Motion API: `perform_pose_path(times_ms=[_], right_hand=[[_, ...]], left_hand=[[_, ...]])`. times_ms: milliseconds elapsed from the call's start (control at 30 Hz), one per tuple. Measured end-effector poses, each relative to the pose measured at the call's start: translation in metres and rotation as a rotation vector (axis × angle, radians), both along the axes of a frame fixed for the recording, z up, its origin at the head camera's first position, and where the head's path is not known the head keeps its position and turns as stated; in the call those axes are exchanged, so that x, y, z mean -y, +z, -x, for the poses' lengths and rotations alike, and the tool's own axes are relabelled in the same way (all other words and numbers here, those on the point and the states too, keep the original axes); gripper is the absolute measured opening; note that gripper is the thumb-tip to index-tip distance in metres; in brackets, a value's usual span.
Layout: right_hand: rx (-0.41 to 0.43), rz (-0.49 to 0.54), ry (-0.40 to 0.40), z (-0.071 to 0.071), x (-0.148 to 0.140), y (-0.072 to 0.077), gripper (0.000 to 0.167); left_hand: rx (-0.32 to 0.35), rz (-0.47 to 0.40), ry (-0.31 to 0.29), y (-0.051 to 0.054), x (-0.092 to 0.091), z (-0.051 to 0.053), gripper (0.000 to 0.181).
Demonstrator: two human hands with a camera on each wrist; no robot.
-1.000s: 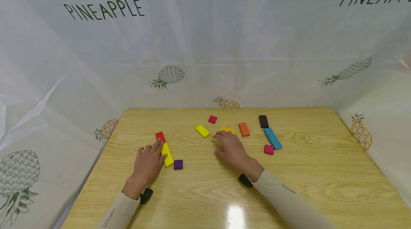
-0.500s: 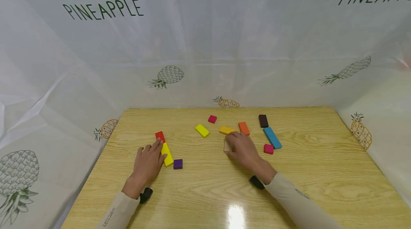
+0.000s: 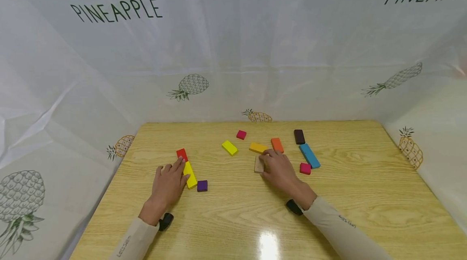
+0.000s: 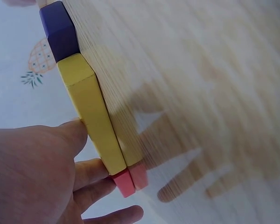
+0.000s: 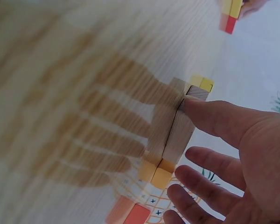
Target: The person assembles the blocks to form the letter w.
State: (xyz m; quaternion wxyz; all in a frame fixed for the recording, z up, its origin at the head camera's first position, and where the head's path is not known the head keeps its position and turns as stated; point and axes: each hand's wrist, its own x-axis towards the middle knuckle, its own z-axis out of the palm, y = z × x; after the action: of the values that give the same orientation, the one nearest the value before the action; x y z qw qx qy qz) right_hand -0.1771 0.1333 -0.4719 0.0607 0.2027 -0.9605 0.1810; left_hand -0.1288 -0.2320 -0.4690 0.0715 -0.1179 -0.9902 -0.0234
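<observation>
Head view: touches red block (image 3: 182,154) and yellow block (image 3: 189,176), end to end on table (image 3: 226,219), with spread left hand (image 3: 168,185); touches wooden block (image 3: 258,165) just beside amber block (image 3: 257,148) with spread right hand (image 3: 282,173); could skew row or bump amber block through uneven pressure; reads "PINEAPPLE" on white sheet (image 3: 219,41).

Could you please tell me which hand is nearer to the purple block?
Left. The left hand is just left of the purple block, touching the yellow block beside it; the right hand is much farther right.
</observation>
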Motion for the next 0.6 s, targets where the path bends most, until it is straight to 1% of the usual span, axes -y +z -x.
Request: perform_pose_path(times_ms=[233, 600], right_hand=[[0.021, -0.024, 0.009, -0.0003, 0.0008, 0.0007, 0.049], [0.024, -0.014, 0.027, 0.0014, 0.0012, 0.0034, 0.049]], left_hand=[[0.003, 0.006, 0.003, -0.0002, 0.0002, 0.0003, 0.052], [-0.005, 0.001, 0.002, -0.0008, 0.0006, 0.0007, 0.051]])
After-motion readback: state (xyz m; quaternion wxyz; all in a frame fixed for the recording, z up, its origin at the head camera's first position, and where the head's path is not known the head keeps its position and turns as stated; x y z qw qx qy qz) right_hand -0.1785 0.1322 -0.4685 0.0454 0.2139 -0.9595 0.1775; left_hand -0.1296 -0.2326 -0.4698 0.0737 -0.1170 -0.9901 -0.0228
